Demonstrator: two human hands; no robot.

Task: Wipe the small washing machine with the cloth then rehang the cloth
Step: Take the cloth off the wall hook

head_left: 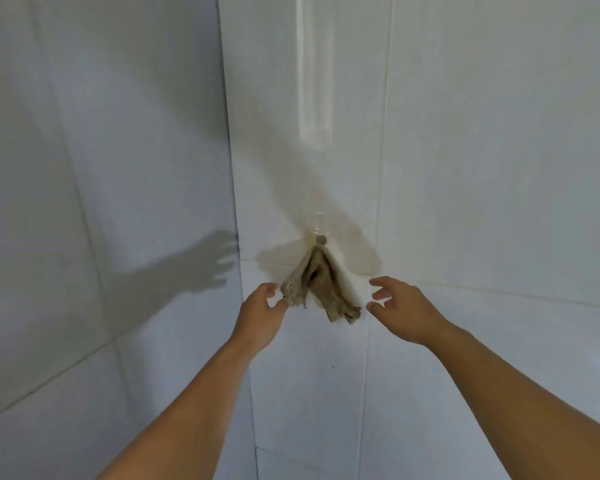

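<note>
White tiled walls (482,168) meet at a corner. The left hand (261,318) touches the cloth's lower edge, though whether it grips is unclear; the right hand (400,306) hovers spread and empty. The cloth (321,287) hangs from a small hook (321,240). A sideways tug might slip it off.

Both bare forearms reach up and away from the near bottom edge, converging toward the middle. The left hand (260,315) is seen from its back, wrist straight, its fingers (272,289) curled loosely with the thumb tip just touching what hangs beside it; whether it pinches anything cannot be told. The right hand (400,306) sits well apart to the right, slightly farther, wrist bent a little inward, its fingers (381,283) spread and half curled, thumb below, holding nothing.
</note>
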